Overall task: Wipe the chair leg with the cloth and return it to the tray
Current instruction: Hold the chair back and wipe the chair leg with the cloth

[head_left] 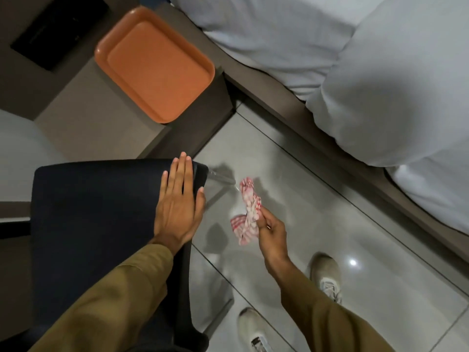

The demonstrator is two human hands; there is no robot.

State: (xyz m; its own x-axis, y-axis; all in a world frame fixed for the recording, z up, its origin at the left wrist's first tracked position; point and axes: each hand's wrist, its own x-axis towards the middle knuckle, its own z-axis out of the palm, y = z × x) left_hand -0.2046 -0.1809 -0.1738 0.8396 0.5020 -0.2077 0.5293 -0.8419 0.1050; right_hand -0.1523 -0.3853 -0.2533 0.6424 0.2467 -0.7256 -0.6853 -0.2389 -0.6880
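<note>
Cloth (247, 212) bunched, pinched in right hand (271, 232), centre frame. Left hand (177, 199) flat, open on chair (101, 224), gripping nothing. Wrap leg (220, 177) at 12 o'clock of cloth, stroke downward. Tray (154, 64) at 11 o'clock.

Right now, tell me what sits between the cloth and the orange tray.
Nothing visible blocks it. The red-and-white cloth hangs from the right hand above the floor, and the empty orange tray lies on the side table beyond. The left hand and chair seat lie left of that path.
</note>
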